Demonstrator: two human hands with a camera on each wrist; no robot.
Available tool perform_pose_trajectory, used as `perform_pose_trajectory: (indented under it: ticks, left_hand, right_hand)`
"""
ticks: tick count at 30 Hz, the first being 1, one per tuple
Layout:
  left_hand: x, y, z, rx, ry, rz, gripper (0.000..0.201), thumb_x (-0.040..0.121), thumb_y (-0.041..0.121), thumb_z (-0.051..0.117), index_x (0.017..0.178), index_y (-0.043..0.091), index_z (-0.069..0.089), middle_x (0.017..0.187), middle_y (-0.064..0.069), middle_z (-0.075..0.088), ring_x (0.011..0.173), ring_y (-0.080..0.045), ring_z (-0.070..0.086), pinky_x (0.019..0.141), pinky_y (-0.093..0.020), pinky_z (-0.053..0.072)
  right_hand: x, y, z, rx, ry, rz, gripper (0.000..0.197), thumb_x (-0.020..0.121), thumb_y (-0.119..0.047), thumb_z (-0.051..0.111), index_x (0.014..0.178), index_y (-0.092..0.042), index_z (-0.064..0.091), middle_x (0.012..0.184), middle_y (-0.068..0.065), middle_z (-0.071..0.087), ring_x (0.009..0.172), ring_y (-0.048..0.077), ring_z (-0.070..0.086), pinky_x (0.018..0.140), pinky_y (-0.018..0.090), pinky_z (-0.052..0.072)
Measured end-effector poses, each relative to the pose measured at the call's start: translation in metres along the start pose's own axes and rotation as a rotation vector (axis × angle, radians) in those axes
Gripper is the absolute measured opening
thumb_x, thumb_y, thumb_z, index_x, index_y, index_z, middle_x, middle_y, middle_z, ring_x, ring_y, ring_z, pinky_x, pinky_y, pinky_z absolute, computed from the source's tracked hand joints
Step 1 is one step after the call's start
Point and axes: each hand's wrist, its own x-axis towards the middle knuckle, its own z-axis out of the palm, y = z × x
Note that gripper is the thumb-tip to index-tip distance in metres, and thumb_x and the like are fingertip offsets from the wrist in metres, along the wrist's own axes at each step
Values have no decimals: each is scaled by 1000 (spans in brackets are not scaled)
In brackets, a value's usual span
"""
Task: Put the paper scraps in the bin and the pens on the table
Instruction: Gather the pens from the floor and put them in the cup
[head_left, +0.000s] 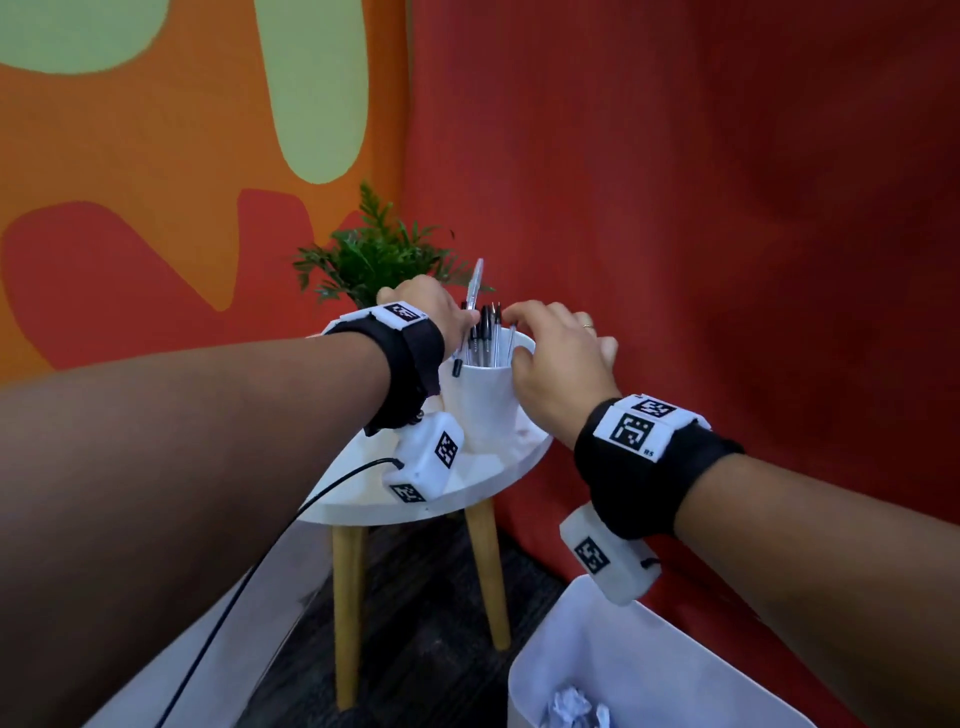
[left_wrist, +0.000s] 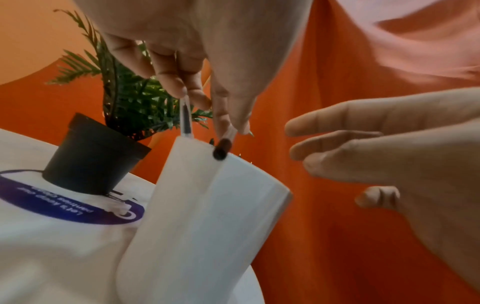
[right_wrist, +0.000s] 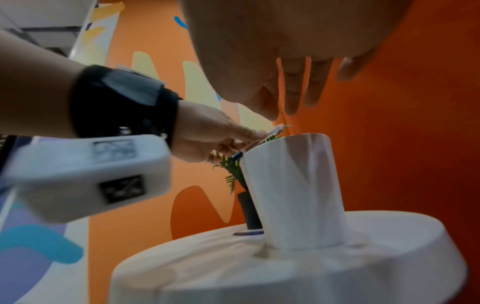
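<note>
A white cup (head_left: 483, 400) stands on the small round white table (head_left: 467, 493) with several pens (head_left: 488, 332) upright in it. My left hand (head_left: 452, 312) is at the cup's left rim and pinches a clear pen (head_left: 475, 283), which is tilted. Its dark cap (left_wrist: 221, 151) hangs just outside the rim. A second clear shaft (left_wrist: 186, 117) runs past my left fingers into the cup (left_wrist: 207, 216). My right hand (head_left: 550, 353) hovers over the right rim with straight, loose fingers (right_wrist: 296, 92), holding nothing. Crumpled paper (head_left: 571, 706) lies in the white bin (head_left: 649, 649).
A potted green plant (head_left: 379, 254) in a black pot (left_wrist: 93, 160) stands on the table behind the cup. Red and orange walls close the corner. The bin sits on the floor at the lower right. A black cable (head_left: 249, 577) trails from my left wrist.
</note>
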Motion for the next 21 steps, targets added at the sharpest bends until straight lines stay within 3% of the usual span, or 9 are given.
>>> perform_pose_trajectory:
  ticks: [3,6,11,15,21]
  left_hand:
    - [8,9,1,-86,64,-19,32,86,44,59,89,17,74,95,-7,68,92,-26,60,91,-40,50]
    - [13,15,1,-146,152,-98,34,86,54,58,87,24,75,100,-5,51,114,-30,42,100,-46,40]
    - [9,6,18,-34,89,-167,30,80,64,60,79,36,71,123,-4,44,119,-32,31,105,-50,31]
    - [1,5,22,28,72,-141,40,75,72,59,92,38,70,123,-4,39,118,-31,31,103,-44,32]
    - [-9,0,5,-168,204,20,34,86,58,52,97,29,66,122,-4,43,119,-26,33,98,-35,30]
  right_hand:
    - [-4,5,0,27,-28,6,44,88,-13,47,125,-34,54,119,-9,53,110,18,43,84,36,24]
    - [-8,7,1,60,-28,15,43,87,-12,47,123,-34,54,118,-9,54,109,18,44,83,35,24]
    - [-19,8,11,87,-58,3,38,88,-14,48,120,-34,55,114,-9,52,107,17,45,84,36,26]
    - [-24,8,20,91,-60,-10,38,86,-16,52,120,-33,55,112,-8,47,104,16,44,82,35,24]
    - [-24,5,26,134,-1,13,40,82,-13,53,116,-34,57,115,-8,47,108,17,42,81,34,24]
